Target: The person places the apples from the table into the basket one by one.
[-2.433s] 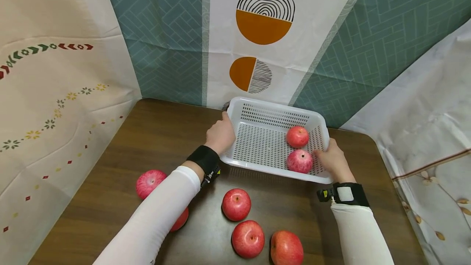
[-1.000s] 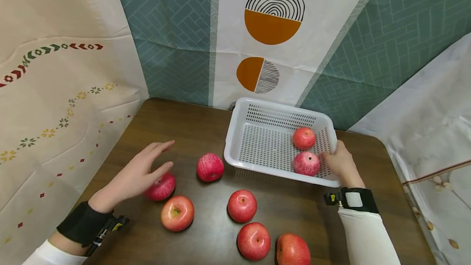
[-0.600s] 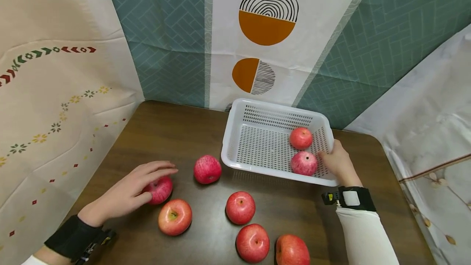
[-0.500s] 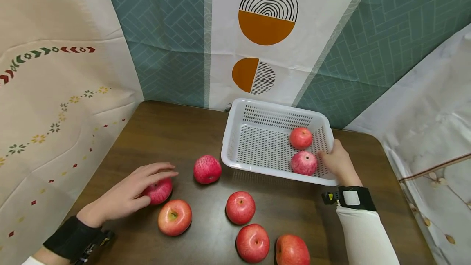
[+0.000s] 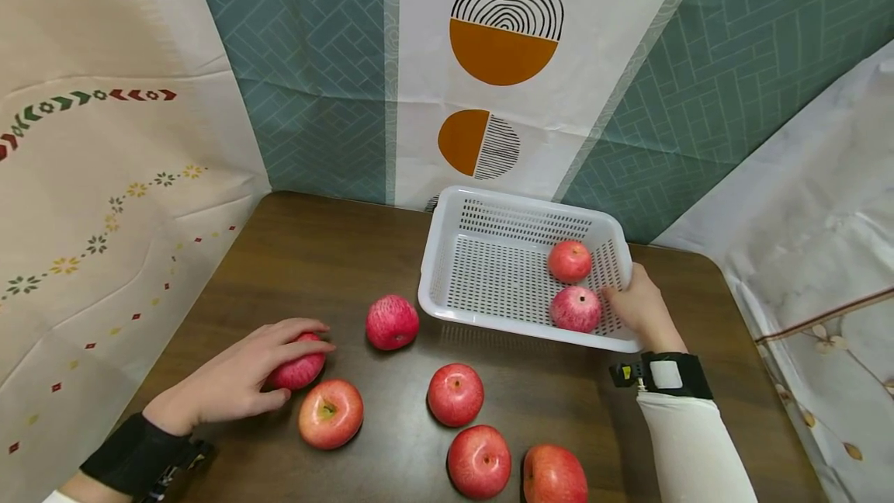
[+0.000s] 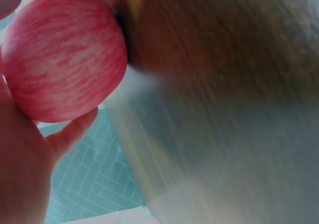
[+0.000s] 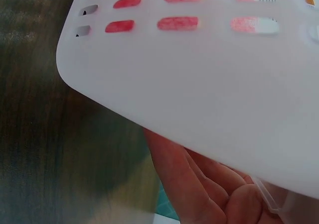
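At the left of the table, my left hand [image 5: 233, 375] lies over a red apple [image 5: 300, 369], fingers bent across its top and thumb at its near side. The left wrist view shows that streaked apple [image 6: 65, 57] close up, held between the digits. My right hand [image 5: 644, 309] grips the right end of a white perforated plastic basket [image 5: 482, 318], thumb inside the rim and fingers outside. Under the basket wall [image 7: 164, 84] in the right wrist view, curled fingers [image 7: 174, 174] show. Two apples, one red [image 5: 569, 261] and one pinkish [image 5: 576, 309], sit at the basket's right end.
An apple [image 5: 392, 323] lies by the basket's near left corner. A yellowish-red apple [image 5: 331, 414] is close to my left thumb. More apples [image 5: 455, 395] [image 5: 479, 462] [image 5: 555, 474] stand at the front middle of the brown table [image 5: 314, 247]. Patterned cloth [image 5: 314, 99] hangs behind.
My left hand has left the basket's left rim, moved left and come down onto the far-left apple, its fingers bending round it. The right hand has stayed on the basket.
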A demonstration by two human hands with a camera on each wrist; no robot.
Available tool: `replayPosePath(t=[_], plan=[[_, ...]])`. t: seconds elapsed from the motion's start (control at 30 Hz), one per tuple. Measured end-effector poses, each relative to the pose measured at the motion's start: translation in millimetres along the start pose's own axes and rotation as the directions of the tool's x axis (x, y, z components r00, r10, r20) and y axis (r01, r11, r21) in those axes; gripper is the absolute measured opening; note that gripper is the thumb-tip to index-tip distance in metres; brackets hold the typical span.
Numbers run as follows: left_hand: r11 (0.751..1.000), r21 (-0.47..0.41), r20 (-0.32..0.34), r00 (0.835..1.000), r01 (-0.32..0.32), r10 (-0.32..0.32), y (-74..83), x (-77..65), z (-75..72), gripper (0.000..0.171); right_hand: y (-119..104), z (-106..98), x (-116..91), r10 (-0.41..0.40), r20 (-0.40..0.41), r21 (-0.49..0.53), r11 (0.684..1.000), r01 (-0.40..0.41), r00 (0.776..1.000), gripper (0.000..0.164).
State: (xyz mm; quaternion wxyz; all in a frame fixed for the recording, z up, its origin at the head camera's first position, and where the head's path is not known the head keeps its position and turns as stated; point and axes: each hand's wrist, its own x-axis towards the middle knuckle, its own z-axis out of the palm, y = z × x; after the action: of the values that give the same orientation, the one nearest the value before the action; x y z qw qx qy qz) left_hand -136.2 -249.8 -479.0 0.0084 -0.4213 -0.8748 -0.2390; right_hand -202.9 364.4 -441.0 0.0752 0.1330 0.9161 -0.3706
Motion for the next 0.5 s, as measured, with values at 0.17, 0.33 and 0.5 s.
replayPosePath(t=[0.17,0.33,0.5], plan=[[0.998,0.058,-0.003,0.999,0.036,-0.036,-1.6,-0.6,1.9,0.064,-0.5,0.4,0.0,0.007,-0.003,-0.005,1.000,-0.007,1.000,0.073],[0.995,0.084,0.002,0.999,0.051,-0.051,-2.5,-1.0,2.2,0.064,-0.4,0.3,0.9,0.007,-0.001,-0.004,1.000,-0.007,1.000,0.073],[0.993,0.097,0.001,0.998,0.065,-0.065,-1.8,-0.6,2.4,0.064,-0.7,-0.5,1.0,0.003,-0.006,-0.007,1.000,-0.003,1.000,0.072]])
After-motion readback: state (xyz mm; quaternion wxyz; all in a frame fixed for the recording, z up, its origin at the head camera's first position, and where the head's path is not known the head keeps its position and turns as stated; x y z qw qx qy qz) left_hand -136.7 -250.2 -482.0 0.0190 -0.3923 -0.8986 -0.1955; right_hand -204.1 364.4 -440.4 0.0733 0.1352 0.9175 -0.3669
